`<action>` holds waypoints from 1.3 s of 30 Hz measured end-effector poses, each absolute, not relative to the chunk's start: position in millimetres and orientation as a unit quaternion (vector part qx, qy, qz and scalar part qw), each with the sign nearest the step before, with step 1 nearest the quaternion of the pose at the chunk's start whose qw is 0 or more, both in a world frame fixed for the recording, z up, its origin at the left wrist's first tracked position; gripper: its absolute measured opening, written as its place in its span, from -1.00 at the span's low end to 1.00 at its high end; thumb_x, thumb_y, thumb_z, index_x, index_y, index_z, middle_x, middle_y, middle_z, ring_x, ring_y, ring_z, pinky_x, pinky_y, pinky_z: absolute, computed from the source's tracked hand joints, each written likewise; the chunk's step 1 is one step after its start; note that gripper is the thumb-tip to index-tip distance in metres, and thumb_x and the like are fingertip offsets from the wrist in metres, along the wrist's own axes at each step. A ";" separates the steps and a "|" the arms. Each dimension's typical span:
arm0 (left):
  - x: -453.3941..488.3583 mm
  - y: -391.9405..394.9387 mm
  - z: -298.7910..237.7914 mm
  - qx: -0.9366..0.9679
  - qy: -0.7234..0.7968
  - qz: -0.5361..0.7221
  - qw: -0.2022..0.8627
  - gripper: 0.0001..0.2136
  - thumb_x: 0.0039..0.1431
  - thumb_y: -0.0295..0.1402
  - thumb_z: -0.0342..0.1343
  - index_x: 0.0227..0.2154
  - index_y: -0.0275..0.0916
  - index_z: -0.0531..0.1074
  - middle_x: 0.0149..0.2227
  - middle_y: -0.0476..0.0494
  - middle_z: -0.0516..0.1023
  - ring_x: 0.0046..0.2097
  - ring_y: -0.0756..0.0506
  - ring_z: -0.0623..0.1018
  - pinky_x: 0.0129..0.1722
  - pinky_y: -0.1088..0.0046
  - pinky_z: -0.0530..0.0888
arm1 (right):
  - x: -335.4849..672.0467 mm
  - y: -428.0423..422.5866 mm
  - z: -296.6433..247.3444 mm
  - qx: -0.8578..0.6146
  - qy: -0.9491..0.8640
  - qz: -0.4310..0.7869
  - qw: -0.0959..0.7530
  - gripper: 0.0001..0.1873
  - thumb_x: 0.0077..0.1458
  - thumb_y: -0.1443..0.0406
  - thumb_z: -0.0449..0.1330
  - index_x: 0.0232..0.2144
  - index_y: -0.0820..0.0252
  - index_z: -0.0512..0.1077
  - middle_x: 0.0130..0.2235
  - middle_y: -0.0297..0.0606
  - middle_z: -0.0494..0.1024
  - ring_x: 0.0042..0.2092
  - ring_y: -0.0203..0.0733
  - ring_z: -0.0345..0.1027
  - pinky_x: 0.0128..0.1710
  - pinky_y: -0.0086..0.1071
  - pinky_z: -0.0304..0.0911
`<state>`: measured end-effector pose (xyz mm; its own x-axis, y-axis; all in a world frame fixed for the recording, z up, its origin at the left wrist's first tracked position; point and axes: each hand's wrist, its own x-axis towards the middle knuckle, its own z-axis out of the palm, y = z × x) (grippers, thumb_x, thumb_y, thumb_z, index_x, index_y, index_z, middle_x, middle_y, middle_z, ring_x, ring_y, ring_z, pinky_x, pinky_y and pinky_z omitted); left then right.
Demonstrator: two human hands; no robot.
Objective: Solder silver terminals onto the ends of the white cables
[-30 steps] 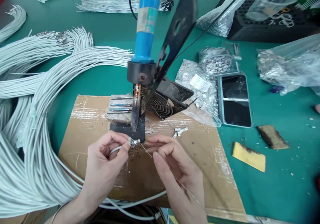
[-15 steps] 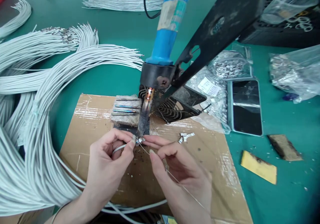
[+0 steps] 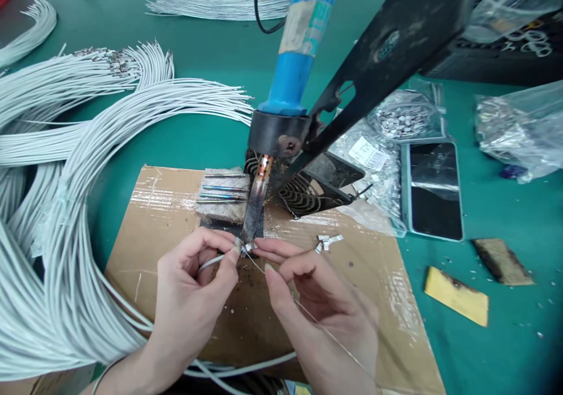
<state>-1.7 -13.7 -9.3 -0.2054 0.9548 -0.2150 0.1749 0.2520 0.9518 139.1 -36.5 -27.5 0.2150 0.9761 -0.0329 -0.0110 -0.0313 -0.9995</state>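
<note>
Pinching a white cable between thumb and forefinger, clamped close to its end, the left hand sits just below the tip of the blue soldering iron. The small metal terminal at that cable's end lies right by the iron's tip; whether the two touch, I cannot tell. To the iron's lower right, the right hand has thumb and fingers together on a thin wire, which runs toward the terminal. Past the hands, right of the iron's tip, a few loose terminals lie on the cardboard. Farther to the iron's right, a large clear bag with a white label holds many flat metal pieces, and a phone lies beside it. Beyond, also right of the iron, a smaller clear bag is filled with little silvery parts. Well apart from the iron on that side, another clear bag bulges with metal parts. Farthest back, right of the iron, stands a black crate, with a clear plastic cup and some pale rings on top.
</note>
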 end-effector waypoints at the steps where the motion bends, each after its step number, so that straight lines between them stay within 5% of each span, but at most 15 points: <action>1: -2.4 -14.2 -10.1 0.439 0.648 0.425 0.455 -0.91 0.12 -0.43 0.30 -0.48 -0.19 0.56 -0.31 -0.05 0.66 -0.36 0.01 0.55 -0.57 0.65 0.30 | 138.5 -36.7 -26.2 -0.562 -0.425 0.457 0.544 -0.78 0.19 0.42 0.30 -0.47 0.08 0.42 -0.09 -0.29 0.74 -0.08 -0.20 0.67 -0.03 -0.42 0.55; 19: 6.8 -7.3 -2.1 0.400 0.641 0.473 0.453 -0.92 -0.01 -0.49 0.33 -0.54 -0.24 0.57 -0.40 -0.03 0.68 -0.45 0.08 0.57 -0.46 0.72 0.46 | 140.0 -32.6 -23.2 -0.565 -0.437 0.450 0.535 -0.78 0.20 0.41 0.30 -0.47 0.07 0.44 -0.11 -0.37 0.75 -0.07 -0.26 0.67 -0.02 -0.50 0.51; 39: 4.4 -4.3 -3.2 0.394 0.626 0.485 0.467 -0.89 0.02 -0.50 0.34 -0.53 -0.19 0.57 -0.41 0.02 0.68 -0.46 0.08 0.52 -0.50 0.71 0.41 | 139.7 -30.3 -23.7 -0.557 -0.450 0.440 0.542 -0.77 0.19 0.42 0.31 -0.46 0.07 0.42 -0.08 -0.39 0.75 -0.08 -0.26 0.68 -0.01 -0.47 0.53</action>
<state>4.4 -4.3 -3.2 -0.2536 0.9460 -0.2018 0.0399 0.2186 0.9750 139.7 -30.3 -23.7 0.2076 0.9782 -0.0020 0.0255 -0.0074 -0.9996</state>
